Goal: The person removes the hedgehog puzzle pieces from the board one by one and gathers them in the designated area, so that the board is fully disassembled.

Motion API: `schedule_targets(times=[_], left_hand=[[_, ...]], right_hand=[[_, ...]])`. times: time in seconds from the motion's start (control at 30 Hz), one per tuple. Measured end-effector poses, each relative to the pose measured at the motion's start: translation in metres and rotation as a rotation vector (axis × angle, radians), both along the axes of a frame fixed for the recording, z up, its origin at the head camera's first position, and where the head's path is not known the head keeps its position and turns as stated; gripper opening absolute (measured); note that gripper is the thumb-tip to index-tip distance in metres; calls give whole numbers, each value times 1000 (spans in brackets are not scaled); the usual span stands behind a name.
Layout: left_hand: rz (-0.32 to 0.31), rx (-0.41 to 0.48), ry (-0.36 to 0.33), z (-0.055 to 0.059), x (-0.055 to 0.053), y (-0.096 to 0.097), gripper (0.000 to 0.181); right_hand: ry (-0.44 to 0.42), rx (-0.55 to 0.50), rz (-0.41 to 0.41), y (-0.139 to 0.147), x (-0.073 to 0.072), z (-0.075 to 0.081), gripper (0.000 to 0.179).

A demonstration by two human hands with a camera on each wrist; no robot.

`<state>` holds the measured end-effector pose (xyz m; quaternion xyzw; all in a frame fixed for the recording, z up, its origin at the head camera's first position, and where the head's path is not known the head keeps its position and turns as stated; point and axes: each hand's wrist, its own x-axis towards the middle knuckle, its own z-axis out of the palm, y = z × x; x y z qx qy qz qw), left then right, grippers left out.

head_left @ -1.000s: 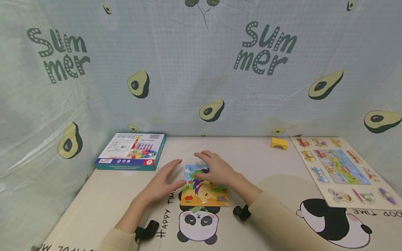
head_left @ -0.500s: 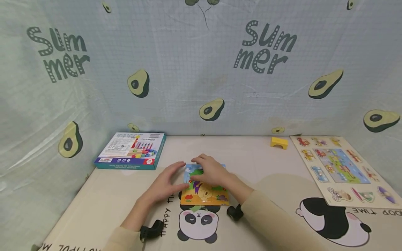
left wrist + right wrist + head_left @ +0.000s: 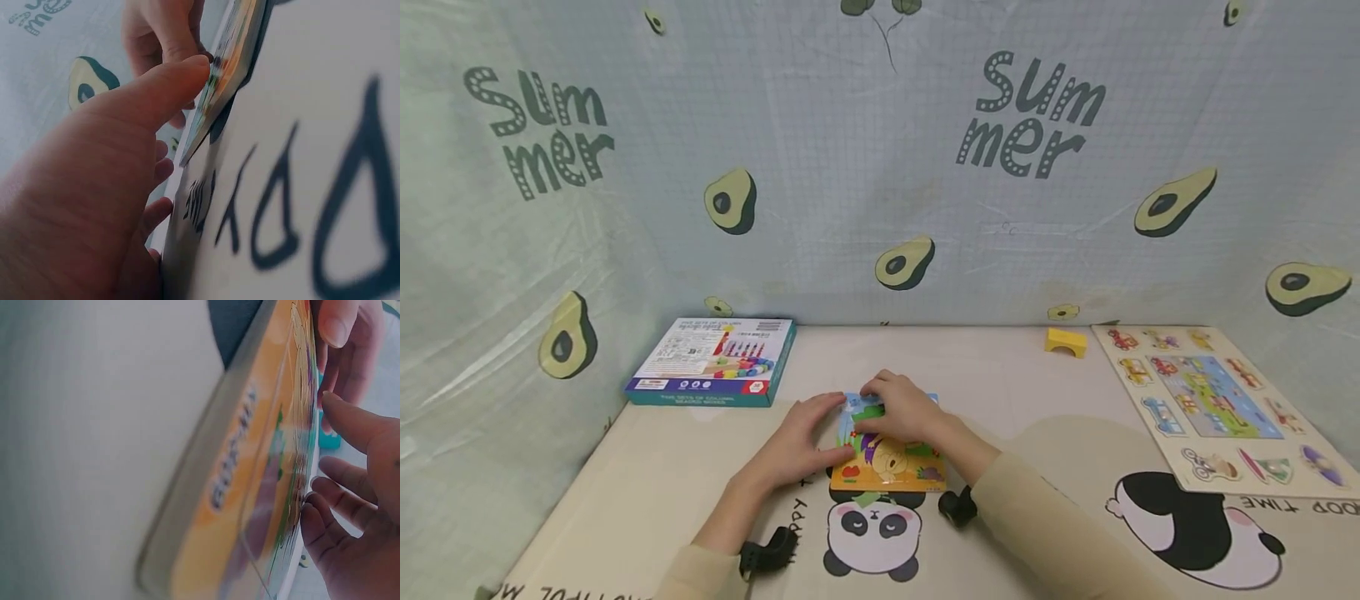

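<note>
A colourful jigsaw puzzle board (image 3: 891, 471) with a cartoon animal lies flat on the table above a printed panda. My right hand (image 3: 904, 410) is over its upper middle, bent fingertips touching the surface and thumb held apart. In the right wrist view, seams cross the puzzle's orange face (image 3: 262, 475); no loose piece shows in the fingers. From the left comes my left hand (image 3: 797, 443), fingers spread, with the thumb (image 3: 187, 72) at the board's left edge and the other fingers beyond its upper left corner. The right palm hides part of the picture.
A flat boxed bead set (image 3: 711, 362) lies at the back left. Toward the back right sits a yellow arch block (image 3: 1066, 342). A wooden picture board (image 3: 1157, 379) with several vehicle and toy shapes lies at the far right. A patterned curtain (image 3: 820, 167) closes off the back.
My right hand has come down a little and left onto the puzzle. My left hand has shifted right, bringing its thumb to the board's edge. The puzzle has stayed almost in place.
</note>
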<state>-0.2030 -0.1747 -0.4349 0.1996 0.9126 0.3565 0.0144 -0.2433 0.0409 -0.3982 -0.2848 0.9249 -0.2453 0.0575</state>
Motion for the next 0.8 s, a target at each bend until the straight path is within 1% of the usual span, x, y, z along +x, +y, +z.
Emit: schedule_targets(times=[0.1, 0.17, 0.33, 0.47, 0.63, 0.8], left_hand=[[-26, -34, 36, 0, -2, 1, 79], [-23, -57, 42, 1, -2, 1, 80], [-5, -97, 28, 0, -1, 1, 81], [10, -128, 38, 1, 1, 0, 83], [2, -148, 47, 1, 1, -1, 84], [6, -161, 33, 1, 1, -1, 84]], right_hand=[[12, 9, -5, -1, -1, 0, 50], [11, 19, -12, -2, 0, 0, 50], [-4, 42, -40, -4, 0, -1, 49], [-10, 58, -57, -6, 1, 0, 49], [-27, 69, -76, -10, 2, 2, 49], [-46, 101, -82, -14, 1, 4, 49]])
